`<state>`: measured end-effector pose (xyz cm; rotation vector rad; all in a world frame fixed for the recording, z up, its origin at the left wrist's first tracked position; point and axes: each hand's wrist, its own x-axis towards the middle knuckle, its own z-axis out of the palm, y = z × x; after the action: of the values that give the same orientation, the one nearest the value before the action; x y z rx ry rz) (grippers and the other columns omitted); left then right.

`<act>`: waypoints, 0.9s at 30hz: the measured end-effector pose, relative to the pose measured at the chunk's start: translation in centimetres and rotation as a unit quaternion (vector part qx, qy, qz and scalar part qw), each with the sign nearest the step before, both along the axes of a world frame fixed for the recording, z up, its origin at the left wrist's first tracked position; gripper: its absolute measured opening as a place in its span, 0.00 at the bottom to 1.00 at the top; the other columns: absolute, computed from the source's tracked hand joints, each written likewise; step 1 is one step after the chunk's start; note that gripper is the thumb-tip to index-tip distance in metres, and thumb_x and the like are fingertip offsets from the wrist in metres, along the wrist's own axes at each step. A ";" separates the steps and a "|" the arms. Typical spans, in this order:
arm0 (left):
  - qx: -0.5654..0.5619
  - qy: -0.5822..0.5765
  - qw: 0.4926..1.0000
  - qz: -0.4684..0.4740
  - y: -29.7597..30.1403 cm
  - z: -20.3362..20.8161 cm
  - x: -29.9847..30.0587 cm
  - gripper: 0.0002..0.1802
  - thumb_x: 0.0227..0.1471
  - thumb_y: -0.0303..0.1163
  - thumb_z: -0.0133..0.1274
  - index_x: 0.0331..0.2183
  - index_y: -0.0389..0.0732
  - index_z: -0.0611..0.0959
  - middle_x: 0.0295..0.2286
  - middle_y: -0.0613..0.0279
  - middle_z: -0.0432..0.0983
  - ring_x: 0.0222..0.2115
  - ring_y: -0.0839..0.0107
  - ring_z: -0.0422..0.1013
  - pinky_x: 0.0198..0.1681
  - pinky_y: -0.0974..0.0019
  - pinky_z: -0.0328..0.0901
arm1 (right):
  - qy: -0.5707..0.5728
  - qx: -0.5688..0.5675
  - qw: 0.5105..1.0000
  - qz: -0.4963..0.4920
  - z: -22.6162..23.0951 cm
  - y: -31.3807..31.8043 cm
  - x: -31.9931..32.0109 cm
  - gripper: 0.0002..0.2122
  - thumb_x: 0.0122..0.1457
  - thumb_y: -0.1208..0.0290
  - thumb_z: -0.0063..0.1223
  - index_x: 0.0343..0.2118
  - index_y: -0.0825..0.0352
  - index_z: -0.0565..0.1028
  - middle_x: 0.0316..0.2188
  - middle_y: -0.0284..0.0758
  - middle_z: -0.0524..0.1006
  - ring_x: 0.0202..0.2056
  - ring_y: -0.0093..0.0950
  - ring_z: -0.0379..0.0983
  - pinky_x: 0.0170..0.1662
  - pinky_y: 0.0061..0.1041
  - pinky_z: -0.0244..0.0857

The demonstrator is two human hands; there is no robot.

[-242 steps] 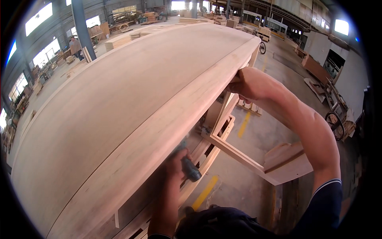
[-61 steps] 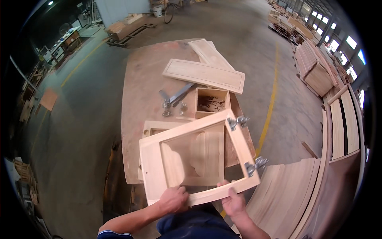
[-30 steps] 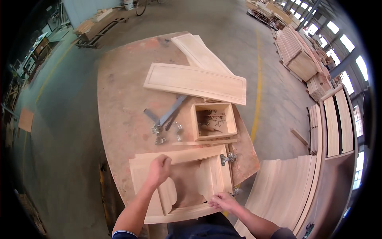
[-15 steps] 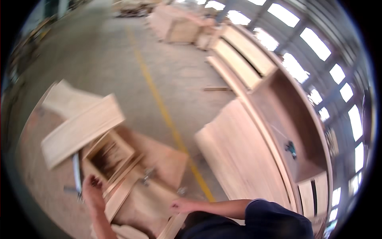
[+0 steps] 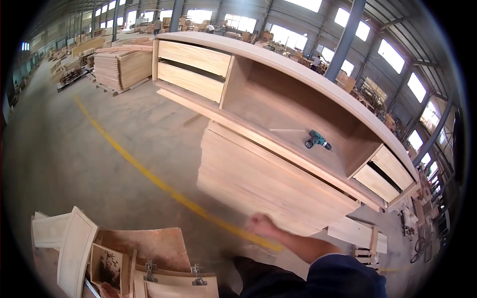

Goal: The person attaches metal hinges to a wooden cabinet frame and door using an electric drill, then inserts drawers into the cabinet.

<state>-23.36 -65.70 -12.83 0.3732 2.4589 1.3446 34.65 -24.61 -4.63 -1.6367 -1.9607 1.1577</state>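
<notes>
My right hand [image 5: 261, 225] hangs in front of a stack of pale wooden panels [image 5: 268, 174], apart from it. Its fingers are curled closed and a little blurred; whatever they may hold is hidden. At the lower edge, only part of my left hand [image 5: 108, 290] shows beside a small wooden box [image 5: 117, 255] with small dark pieces inside. Its fingers are mostly cut off. Right of the box lies a wooden door panel [image 5: 174, 289] with two metal hinges. A long, low wooden cabinet [image 5: 238, 44] stands beyond the stack. A teal cordless drill [image 5: 317, 140] rests in its open middle bay.
Curved wooden panels [image 5: 74, 253] and a reddish board [image 5: 159, 243] lie around the box at lower left. A yellow line [image 5: 149, 174] runs across the concrete floor. Stacked wood [image 5: 121, 69] stands at the far left, and a blue-grey post [image 5: 348, 39] rises behind the cabinet.
My view has swung right and up toward the cabinet. The workbench pieces and my left hand now sit at the lower left edge. My right hand has moved away from the hinged panel.
</notes>
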 end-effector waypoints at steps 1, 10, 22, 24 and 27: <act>0.029 0.007 0.999 0.028 -0.9 1.6 2.8 0.22 0.65 0.45 0.45 0.50 0.41 0.82 0.47 0.50 0.79 0.47 0.54 0.73 0.52 0.52 0.69 | -0.033 0.018 0.995 -0.094 -0.3 3.9 1.6 0.04 0.62 0.72 0.56 0.33 0.67 0.78 0.23 0.29 0.78 0.25 0.20 0.77 0.29 0.25 0.72; 0.148 -0.092 0.953 0.249 3.5 2.0 24.9 0.12 0.64 0.33 0.52 0.41 0.35 0.84 0.35 0.57 0.79 0.38 0.68 0.74 0.40 0.62 0.74 | -0.303 0.335 0.779 -0.436 3.6 34.1 30.3 0.26 0.59 0.54 0.59 0.53 0.68 0.71 0.48 0.52 0.76 0.46 0.51 0.76 0.49 0.46 0.71; 0.262 -0.136 0.948 0.120 21.7 10.4 41.2 0.14 0.63 0.35 0.53 0.40 0.33 0.83 0.29 0.57 0.79 0.28 0.70 0.73 0.30 0.66 0.71 | -0.264 0.078 0.829 -0.486 4.3 50.8 39.2 0.40 0.55 0.54 0.60 0.62 0.78 0.56 0.56 0.59 0.72 0.56 0.50 0.74 0.59 0.45 0.67; 0.266 -0.155 0.944 0.120 22.9 12.0 42.1 0.12 0.62 0.32 0.52 0.37 0.32 0.82 0.31 0.57 0.79 0.27 0.70 0.72 0.28 0.66 0.70 | -0.191 0.082 0.846 -0.490 5.4 50.6 38.7 0.40 0.53 0.60 0.60 0.63 0.76 0.53 0.56 0.59 0.71 0.57 0.52 0.72 0.60 0.44 0.66; 0.251 -0.175 0.939 0.159 24.3 11.8 42.1 0.10 0.61 0.30 0.53 0.36 0.32 0.81 0.30 0.56 0.79 0.27 0.70 0.73 0.28 0.66 0.70 | -0.089 0.172 0.861 -0.470 7.2 47.1 37.3 0.44 0.49 0.69 0.62 0.67 0.75 0.51 0.56 0.60 0.71 0.59 0.54 0.70 0.61 0.41 0.64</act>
<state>18.79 -41.40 -1.03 -0.1591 1.9167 1.9791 71.96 22.53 2.59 -2.1169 -1.0455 0.2607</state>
